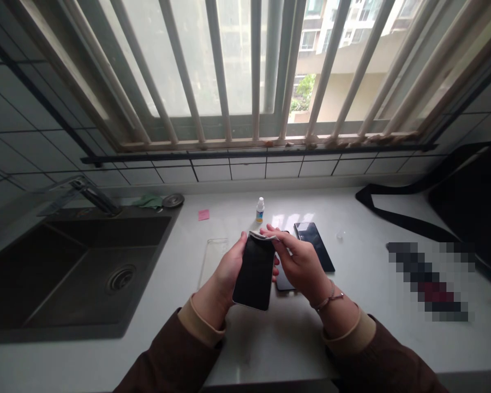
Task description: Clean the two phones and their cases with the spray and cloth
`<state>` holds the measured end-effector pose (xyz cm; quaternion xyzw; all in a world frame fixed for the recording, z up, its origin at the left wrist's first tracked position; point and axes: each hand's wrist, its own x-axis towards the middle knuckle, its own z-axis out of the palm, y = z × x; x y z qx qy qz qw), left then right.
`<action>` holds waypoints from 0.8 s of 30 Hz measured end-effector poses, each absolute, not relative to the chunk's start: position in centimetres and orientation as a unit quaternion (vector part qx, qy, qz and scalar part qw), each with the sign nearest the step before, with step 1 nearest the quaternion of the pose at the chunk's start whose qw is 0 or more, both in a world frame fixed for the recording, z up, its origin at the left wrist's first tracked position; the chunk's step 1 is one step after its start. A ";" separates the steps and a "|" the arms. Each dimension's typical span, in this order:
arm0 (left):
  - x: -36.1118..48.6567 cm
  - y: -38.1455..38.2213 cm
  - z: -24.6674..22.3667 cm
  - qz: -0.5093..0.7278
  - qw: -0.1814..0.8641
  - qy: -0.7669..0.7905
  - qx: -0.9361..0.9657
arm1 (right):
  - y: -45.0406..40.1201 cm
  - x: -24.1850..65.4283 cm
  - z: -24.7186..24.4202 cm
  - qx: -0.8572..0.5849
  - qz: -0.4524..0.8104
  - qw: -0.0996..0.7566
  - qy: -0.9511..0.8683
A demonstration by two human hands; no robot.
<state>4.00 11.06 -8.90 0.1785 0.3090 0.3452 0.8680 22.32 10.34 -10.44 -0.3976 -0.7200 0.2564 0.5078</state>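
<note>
Phone, head view: slim rectangular phone with a black glass face and pale rim (252, 275), held over the smooth white counter (368, 278); it is the centre of the clock below.
Left hand: the bare left hand (228, 268) is curled round the phone from 9 o'clock, thumb along the edge.
Right hand: the bare right hand (300, 262) holds a thin, folded whitish cloth (263, 236) against the phone's 12 o'clock end.
Slip risk: hard pushing at that end could lever the phone loose, since its 6 o'clock end looks unsupported.
Landing risk: a drop might strike the flat, dark rectangular device (285, 283) at 3 o'clock or the larger black glass-faced slab (316, 245) at 2, scratching or chipping either.
Bottle: a small white plastic bottle with a blue-and-yellow label (260, 212) stands upright at 12; a forward knuckle could tip it.
Clear case: a thin, transparent rectangular case (211, 255) lies at 10; the left wrist, close by, might drag it.
Sink: a dark grey rectangular sink (149, 267) lies at 9, well apart, so a fall into it seems unlikely.
</note>
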 end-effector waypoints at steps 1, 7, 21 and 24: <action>4.0 11.2 -8.7 0.357 0.863 0.313 0.173 | 10.4 22.4 -10.5 -0.379 0.247 0.510 -0.731; 4.1 12.1 -8.8 0.470 0.821 0.309 0.099 | 10.0 22.0 -10.6 -0.297 0.273 0.498 -0.768; 3.1 13.1 -8.5 0.570 0.737 0.363 0.031 | 9.1 22.3 -8.9 -0.249 0.504 0.482 -0.672; 3.2 12.8 -8.3 0.538 0.766 0.349 0.044 | 10.3 22.7 -9.6 -0.319 0.569 0.564 -0.507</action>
